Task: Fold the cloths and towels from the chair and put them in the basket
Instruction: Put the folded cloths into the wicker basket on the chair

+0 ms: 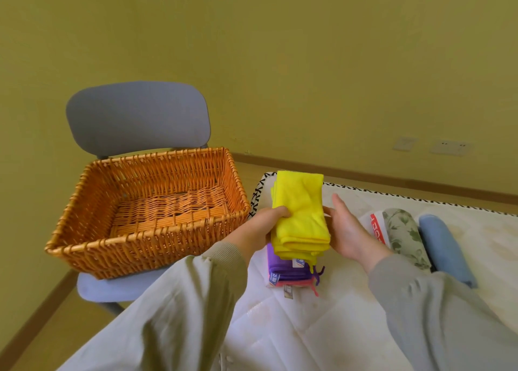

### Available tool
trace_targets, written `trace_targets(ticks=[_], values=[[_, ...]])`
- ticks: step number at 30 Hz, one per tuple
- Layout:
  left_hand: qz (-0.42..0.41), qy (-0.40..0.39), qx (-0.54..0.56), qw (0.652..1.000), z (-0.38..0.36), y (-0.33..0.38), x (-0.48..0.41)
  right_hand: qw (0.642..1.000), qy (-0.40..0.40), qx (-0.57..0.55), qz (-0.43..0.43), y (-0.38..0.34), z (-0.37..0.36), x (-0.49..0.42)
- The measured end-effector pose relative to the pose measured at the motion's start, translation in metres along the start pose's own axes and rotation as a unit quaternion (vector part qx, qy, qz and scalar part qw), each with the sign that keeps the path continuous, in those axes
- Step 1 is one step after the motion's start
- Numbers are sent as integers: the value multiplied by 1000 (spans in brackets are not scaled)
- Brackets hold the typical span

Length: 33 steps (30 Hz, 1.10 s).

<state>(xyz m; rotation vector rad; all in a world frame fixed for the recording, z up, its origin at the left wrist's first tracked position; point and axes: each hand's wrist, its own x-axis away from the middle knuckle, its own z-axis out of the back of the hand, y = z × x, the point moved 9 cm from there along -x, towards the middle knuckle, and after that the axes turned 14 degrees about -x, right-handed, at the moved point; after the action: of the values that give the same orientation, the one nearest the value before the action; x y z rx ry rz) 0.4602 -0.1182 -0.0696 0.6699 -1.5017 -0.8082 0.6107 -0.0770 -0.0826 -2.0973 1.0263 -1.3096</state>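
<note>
2 hands reach out from grey-green sleeves point(196, 300) over a white bed point(308, 328) with black-and-white patterned edging. The left hand point(266, 226) grips the left edge of a folded yellow cloth point(301, 216), its fingers point(281, 211) curled over the top. The right hand point(346, 230) is spread, palm turned toward the cloth's right edge, with the fingers straight and the thumb at the fabric.

The yellow cloth sits on top of a small stack. A folded purple cloth point(277, 267) lies under it, and a pink cloth point(298, 282) lies at the bottom on the bed.

Just right of the right hand lie 3 more pieces side by side: a white item with red print point(375, 227), a rolled floral towel point(403, 239) and a rolled blue towel point(445, 247).

Left of the stack, a wicker basket point(140, 247) stands on the seat of a blue-grey chair point(137, 112), close to the bed's corner. No cloth shows inside the basket.

Farther back is a yellow wall with 2 sockets point(451, 147) low on the right.
</note>
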Motion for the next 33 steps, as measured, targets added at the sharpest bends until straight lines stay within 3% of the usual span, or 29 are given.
trace_targets(ticks=[2,5,8,13,20,27,33], values=[[-16,-20,65,998,2,9,6,999,48,-2,16,-9,11,-2],[-37,-15,146,988,13,21,16,978,138,154,-3,2,30,-7],[-43,-18,202,978,19,26,24,960,116,241,-78,40,28,-6],[-65,-21,256,964,26,23,35,983,61,117,-128,87,11,-1],[-79,15,256,963,64,15,47,982,64,80,-161,99,6,-6],[-85,38,245,965,76,12,65,984,77,129,-93,73,-4,2],[-80,46,223,971,76,10,94,974,123,170,88,-19,-29,22]])
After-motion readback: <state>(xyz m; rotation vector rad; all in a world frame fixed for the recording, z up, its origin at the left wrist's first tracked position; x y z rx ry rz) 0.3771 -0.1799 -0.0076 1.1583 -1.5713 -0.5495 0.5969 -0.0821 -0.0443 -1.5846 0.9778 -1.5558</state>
